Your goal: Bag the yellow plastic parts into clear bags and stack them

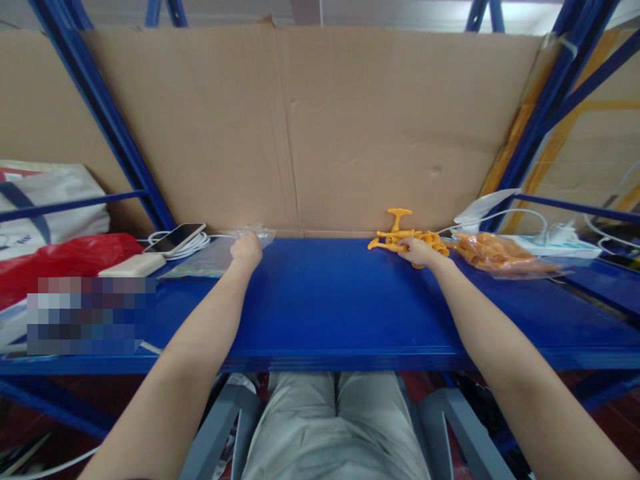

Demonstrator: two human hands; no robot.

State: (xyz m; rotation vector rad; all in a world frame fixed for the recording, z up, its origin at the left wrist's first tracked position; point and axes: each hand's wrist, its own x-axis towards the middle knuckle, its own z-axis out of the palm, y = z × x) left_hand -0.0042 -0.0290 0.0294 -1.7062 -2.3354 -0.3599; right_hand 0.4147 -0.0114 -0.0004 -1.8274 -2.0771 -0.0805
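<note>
At the back left of the blue shelf, my left hand [247, 249] is closed on a clear plastic bag [207, 260]. Part of the bag pokes out beyond my knuckles toward the cardboard. Over to the right, my right hand [419, 251] reaches into a small pile of orange plastic parts [434, 241], its fingers closed around one thin curved piece [380, 245]. A T-shaped orange piece [399, 219] stands out behind the pile, near the cardboard. Right of this hand lies a clear bag of more orange parts [495, 253]. My fingertips are partly hidden by the parts.
A tall cardboard panel [350, 133] closes off the back, between blue metal posts [115, 127]. On the left are a phone [176, 238], coiled white cable, a white box [133, 266] and a red plastic bag [75, 257]. A white power strip [560, 245] lies at the right.
</note>
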